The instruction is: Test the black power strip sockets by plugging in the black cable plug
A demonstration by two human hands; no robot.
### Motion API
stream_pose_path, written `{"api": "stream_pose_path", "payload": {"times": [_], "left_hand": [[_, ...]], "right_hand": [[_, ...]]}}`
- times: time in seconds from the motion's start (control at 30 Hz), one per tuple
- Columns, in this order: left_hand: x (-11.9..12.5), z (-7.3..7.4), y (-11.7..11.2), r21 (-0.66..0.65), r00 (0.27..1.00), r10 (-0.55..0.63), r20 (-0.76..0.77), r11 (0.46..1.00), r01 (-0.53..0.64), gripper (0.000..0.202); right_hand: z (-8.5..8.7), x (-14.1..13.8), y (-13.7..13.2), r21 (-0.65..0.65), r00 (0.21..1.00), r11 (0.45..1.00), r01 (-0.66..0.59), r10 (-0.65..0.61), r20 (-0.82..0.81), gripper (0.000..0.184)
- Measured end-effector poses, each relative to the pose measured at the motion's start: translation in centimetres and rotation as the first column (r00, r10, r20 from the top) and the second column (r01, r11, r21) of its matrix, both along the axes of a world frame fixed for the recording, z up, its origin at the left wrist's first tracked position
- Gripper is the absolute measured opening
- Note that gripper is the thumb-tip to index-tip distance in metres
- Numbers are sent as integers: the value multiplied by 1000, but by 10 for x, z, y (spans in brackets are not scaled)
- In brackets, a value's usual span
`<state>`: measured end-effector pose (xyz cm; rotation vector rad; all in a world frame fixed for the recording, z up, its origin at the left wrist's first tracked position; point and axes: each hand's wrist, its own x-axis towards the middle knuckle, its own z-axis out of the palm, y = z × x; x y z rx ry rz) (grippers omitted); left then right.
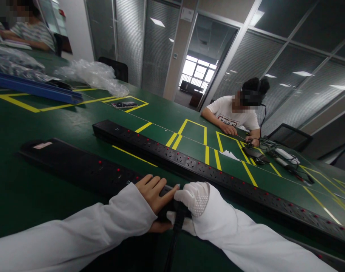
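Note:
My left hand (155,192), bare below a white sleeve, is wrapped round a black power strip (76,160) near the table's front edge. Its fingers lie across the strip's top face, which carries red indicator dots and a pale label at the far left end. My right hand (196,198), in a white glove with grip dots, is closed on a black plug (180,213) right beside my left thumb. From the plug a black cable (172,245) hangs down toward me. The plug's front is hidden, so I cannot tell whether its pins are in a socket.
A long black power strip (189,162) with several sockets runs diagonally across the green table (158,109). Yellow tape marks the surface. Blue rails (33,88) and plastic wrap (93,75) lie back left. A co-worker (231,113) sits opposite beside cables (282,155); another person (33,32) sits far left.

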<state>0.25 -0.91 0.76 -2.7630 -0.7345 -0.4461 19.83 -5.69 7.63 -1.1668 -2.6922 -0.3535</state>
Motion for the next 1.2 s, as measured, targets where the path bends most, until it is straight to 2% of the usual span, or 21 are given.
{"api": "stream_pose_path", "payload": {"times": [0.13, 0.43, 0.63, 0.77, 1.03, 1.2], "left_hand": [[0, 0, 0, 18, 1000, -2, 2, 1000, 2, 80], [0, -3, 1, 32, 1000, -16, 19, 999, 15, 82], [0, -1, 1, 20, 999, -21, 24, 1000, 20, 84], [0, 1, 0, 3, 1000, -20, 15, 1000, 20, 86], [0, -4, 2, 47, 997, -37, 70, 998, 33, 75], [-1, -3, 2, 32, 998, -31, 47, 999, 30, 83]], "right_hand": [[-6, 2, 1, 69, 1000, 998, 6, -8, 29, 41], [1, -3, -1, 136, 998, 991, -2, -6, 62, 36], [-6, -1, 0, 185, 998, 981, -52, 54, -6, 33], [-11, 1, 1, 266, 996, 960, -90, 87, 23, 36], [-17, 5, 8, 154, 992, 985, -77, 91, -82, 35], [-11, 2, 3, 210, 998, 976, -60, 61, 4, 37]]}}
